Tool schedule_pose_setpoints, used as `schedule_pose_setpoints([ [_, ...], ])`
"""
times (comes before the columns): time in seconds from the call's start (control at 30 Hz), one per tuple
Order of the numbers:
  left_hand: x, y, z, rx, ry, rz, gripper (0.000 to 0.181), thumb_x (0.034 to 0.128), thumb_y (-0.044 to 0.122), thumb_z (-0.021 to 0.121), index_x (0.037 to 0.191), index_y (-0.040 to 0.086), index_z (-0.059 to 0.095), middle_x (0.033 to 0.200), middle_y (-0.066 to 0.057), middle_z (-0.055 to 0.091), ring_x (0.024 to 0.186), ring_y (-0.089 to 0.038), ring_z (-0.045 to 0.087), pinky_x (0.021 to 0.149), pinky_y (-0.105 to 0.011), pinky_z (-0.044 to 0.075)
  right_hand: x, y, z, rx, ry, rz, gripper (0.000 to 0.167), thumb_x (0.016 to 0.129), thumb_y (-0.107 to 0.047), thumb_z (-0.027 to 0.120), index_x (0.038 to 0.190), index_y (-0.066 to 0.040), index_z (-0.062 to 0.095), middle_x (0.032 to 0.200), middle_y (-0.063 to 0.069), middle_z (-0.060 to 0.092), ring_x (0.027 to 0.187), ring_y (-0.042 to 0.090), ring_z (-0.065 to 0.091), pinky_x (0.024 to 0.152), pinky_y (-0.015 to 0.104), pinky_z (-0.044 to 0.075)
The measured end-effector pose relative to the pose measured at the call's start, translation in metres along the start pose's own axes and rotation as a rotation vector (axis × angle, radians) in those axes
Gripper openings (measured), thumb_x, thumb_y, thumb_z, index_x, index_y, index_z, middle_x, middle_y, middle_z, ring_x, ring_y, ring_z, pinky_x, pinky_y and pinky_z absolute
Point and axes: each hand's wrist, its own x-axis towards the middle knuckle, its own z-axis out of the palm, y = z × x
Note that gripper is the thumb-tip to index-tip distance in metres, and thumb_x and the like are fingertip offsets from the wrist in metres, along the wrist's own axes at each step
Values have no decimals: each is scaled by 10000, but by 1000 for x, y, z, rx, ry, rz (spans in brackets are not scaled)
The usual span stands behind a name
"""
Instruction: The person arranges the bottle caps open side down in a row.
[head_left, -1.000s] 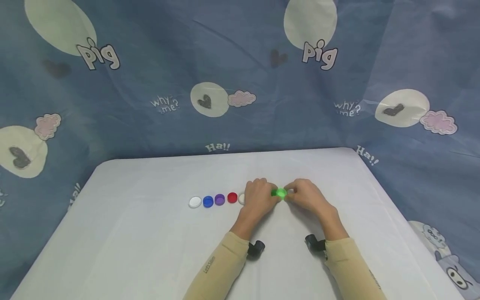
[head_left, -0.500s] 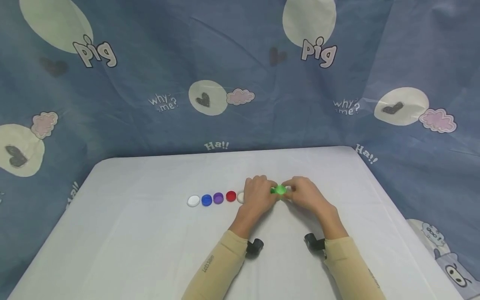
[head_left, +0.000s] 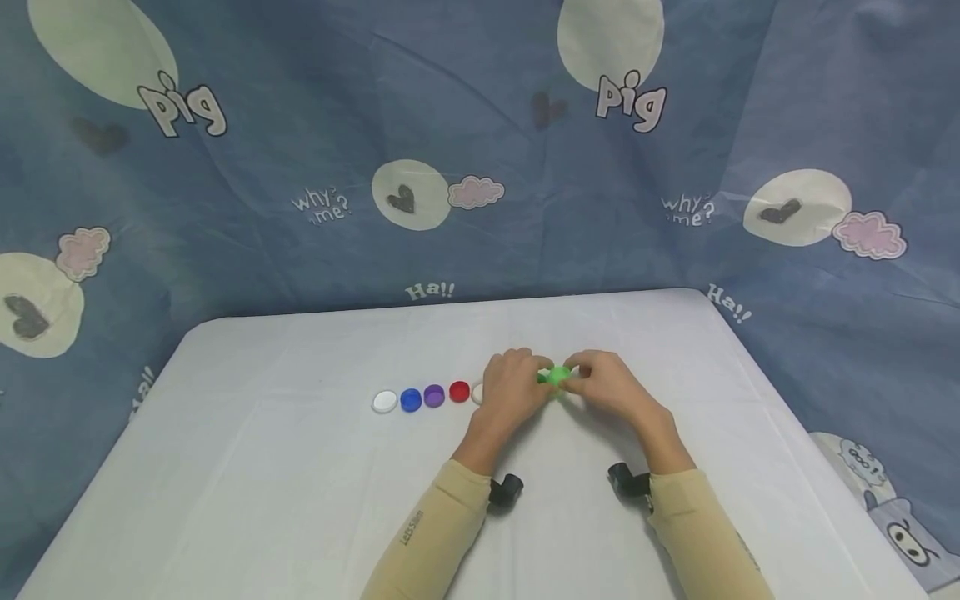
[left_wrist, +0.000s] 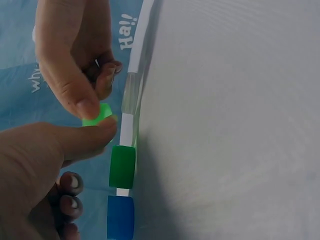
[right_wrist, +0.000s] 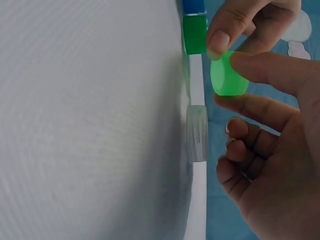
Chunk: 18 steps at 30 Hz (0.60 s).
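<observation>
Left hand [head_left: 512, 387] and right hand [head_left: 611, 385] meet, pinching the raised light-green cap [right_wrist: 226, 79], tipped since a second ago.

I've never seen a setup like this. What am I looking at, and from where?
There's no robot, just a person's left hand and right hand. The wide picture comes from a camera on the person's head, looking forward and down; each close-up comes from a small black camera worn on one wrist. On the white table lies a row: a white cap, a blue cap, a purple cap, a red cap and a cream cap partly hidden by the left hand. The close-ups also show a dark green cap and a clear cap. Both hands pinch a light green cap.
</observation>
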Motion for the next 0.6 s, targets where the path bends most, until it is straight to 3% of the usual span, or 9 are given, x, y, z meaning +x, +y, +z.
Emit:
schedule_pose_setpoints([
  [0.27,1,2,-1,67,23,-8,328,824,449,777,1128,329,758,844,58,703,692,-110,562,638,-283,421,1,2,-1,26,-13,67,268,904,-367,675,1009,-132,747,898,80,669,748,196,543,620,301,441],
  [0.47,1,1,-2,114,37,5,239,840,443,762,1063,357,776,758,58,677,631,-110,516,628,-299,411,0,0,-2,15,2,41,317,917,-379,675,1044,-101,759,999,105,714,785,189,553,648,297,444],
  [0.6,0,-1,-2,122,36,0,212,864,441,737,1051,351,781,763,56,694,648,-123,553,630,-303,414,1,-2,-3,-42,57,-21,316,902,-322,709,1092,-73,754,886,86,680,739,178,514,630,299,417],
])
